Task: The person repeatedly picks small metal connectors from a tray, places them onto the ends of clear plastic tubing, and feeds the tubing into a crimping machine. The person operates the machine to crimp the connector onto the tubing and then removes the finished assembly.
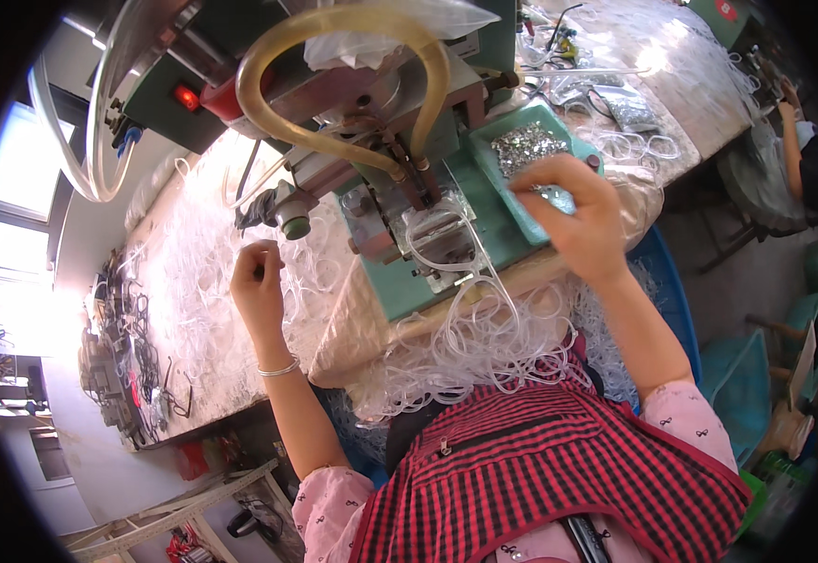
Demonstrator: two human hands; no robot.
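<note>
My left hand (258, 278) is raised just below the green push button (296, 226) of a bench press. Its fingers are curled, and nothing shows in them. My right hand (581, 214) hovers over the near side of a teal plastic tray (530, 229), blurred, thumb and forefinger near each other; whether a small part is between them is unclear. Small shiny metal pieces (527, 146) fill part of the tray. Under the press head (419, 190), a clear plastic eyeglass frame (444, 266) rests at the metal fixture, one temple-like strip pointing towards me.
Tangled clear plastic eyeglass frames (451, 366) heap over my lap. More lie across the worktable (204, 366), with dark frames and cables at its left edge. A yellowish hose (342, 17) loops above the press. Another person's arm (791, 148) shows far right.
</note>
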